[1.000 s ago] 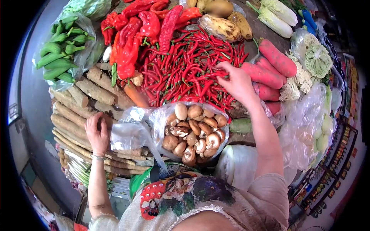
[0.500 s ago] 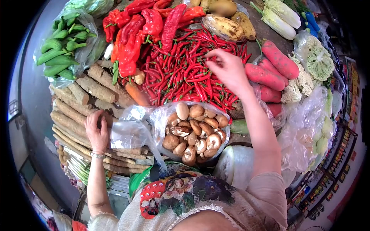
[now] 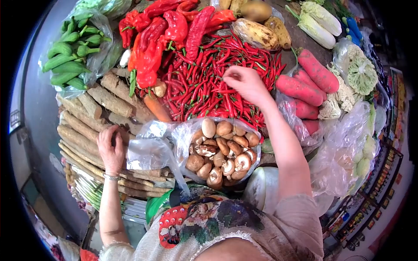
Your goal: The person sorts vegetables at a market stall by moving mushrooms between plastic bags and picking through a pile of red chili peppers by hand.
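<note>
My right hand is over a broad heap of small red chili peppers, its fingers bent and the fingertips drawn together. Whatever they may pinch is too small to make out. On the left, my left hand lies against long brown roots, fingers loosely stretched and slightly apart. Beside that hand lies the crumpled neck of a clear plastic bag. The bag's wide mouth is full of brown mushrooms, just in front of my body.
Large red peppers lie beyond the chilies. Okra-like green pods fill a bag at far left. To the right are red-skinned radishes, cauliflower and plastic wrapping. A large pale gourd sits beside the mushrooms.
My right hand has moved a little left and nearer to me above the chilies, its fingers still bent. My left hand stays in about the same place.
</note>
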The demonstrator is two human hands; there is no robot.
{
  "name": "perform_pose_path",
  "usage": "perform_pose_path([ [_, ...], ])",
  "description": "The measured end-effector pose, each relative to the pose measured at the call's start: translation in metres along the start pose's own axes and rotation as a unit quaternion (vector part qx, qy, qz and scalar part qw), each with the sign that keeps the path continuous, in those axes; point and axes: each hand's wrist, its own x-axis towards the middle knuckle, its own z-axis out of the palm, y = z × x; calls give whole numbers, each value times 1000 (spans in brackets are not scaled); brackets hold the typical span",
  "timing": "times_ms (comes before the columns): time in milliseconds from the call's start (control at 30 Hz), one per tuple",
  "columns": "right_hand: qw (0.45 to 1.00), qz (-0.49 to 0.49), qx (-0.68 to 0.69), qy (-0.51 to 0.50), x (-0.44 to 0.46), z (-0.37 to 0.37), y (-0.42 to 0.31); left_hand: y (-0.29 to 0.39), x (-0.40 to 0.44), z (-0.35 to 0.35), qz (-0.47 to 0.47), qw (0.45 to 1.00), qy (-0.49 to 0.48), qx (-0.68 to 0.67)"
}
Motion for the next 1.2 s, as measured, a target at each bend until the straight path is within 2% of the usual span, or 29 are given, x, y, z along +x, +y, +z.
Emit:
perform_pose_path([
  [67, 995, 11, 92, 24, -13, -19, 3, 0, -1, 0, 0, 1000, 1, -1],
  [133, 970, 89, 226, 1, -30, -41, -9, 0, 0, 1, 3, 1000, 4, -1],
  [267, 911, -9, 412, -1, -35, -55, -9, 1, 0, 0, -5, 1000, -6, 4],
  [433, 875, -11, 484, 10, -2, -59, 6, 4, 1, -1, -7, 1000, -3, 2],
  [533, 924, 31, 375, 65, 27, -52, 13, 7, 2, -2, -13, 1000, -5, -8],
  [600, 963, 44, 234, 128, 41, -45, 6, 8, 2, -2, -13, 1000, -4, -5],
  [667, 982, 45, -70, 172, 53, -38, 28, 8, 3, -2, -12, 1000, -3, -3],
  [733, 951, -3, -257, 171, 49, -26, 35, 8, 2, -2, -21, 1000, -10, -4],
  [767, 969, 3, -202, 140, 40, -25, 22, 6, 3, -1, -21, 1000, -10, -5],
  [800, 969, 3, -203, 140, 32, -26, 18, 5, 2, -1, -17, 1000, -9, -3],
  [867, 997, 28, -70, -2, 15, -35, 17, 5, 0, 0, -17, 1000, -9, -2],
  [900, 992, 54, -38, -108, 8, -40, 15, 6, 1, 0, -16, 1000, -9, -4],
  [933, 984, 68, 17, -162, -1, -42, 11, 7, 2, -1, -13, 1000, -10, -5],
  [1000, 990, 84, 45, -101, -10, -41, 12, 9, 4, -2, -12, 1000, -11, -4],
  [1067, 1000, -1, 7, 30, -1, -42, 17, 10, 2, -2, -10, 1000, -15, -2],
  [1133, 991, 7, -16, 130, 12, -42, 15, 9, 2, -1, -10, 1000, -6, 12],
  [1200, 987, -3, -56, 152, 28, -36, 11, 9, 2, -1, -11, 1000, -6, 11],
])
